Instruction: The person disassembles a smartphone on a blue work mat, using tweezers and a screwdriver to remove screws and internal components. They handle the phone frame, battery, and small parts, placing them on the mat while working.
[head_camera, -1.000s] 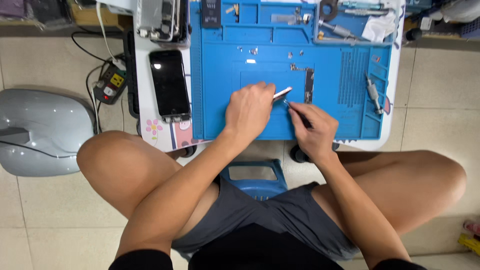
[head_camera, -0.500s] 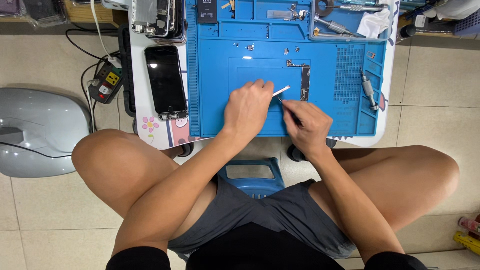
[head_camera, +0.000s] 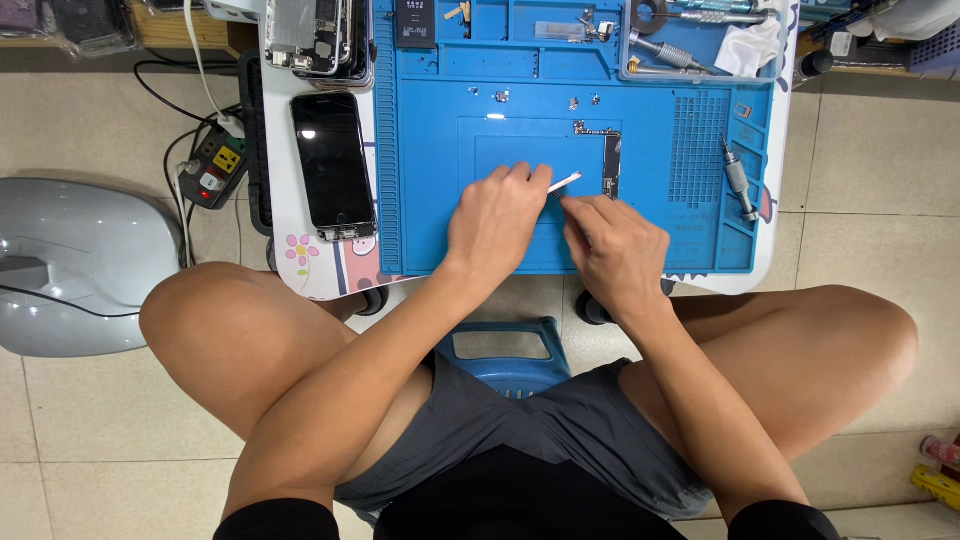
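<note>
The left hand (head_camera: 497, 222) covered most of the thin white tool (head_camera: 565, 181), so only its tip showed. What the right hand (head_camera: 612, 250) pinched beneath its fingers was hidden. The opened phone chassis (head_camera: 312, 32) (far upper left of the grip) was cut off by the top edge.

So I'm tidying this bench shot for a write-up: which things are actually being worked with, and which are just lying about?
In use:
- left hand gripping a thin white tool
- right hand beside it
- both over the blue work mat
- narrow circuit board just past the tool's tip

Lying about:
- dark-screened phone
- opened phone chassis
- screwdriver
- power strip
- white cloth
</note>
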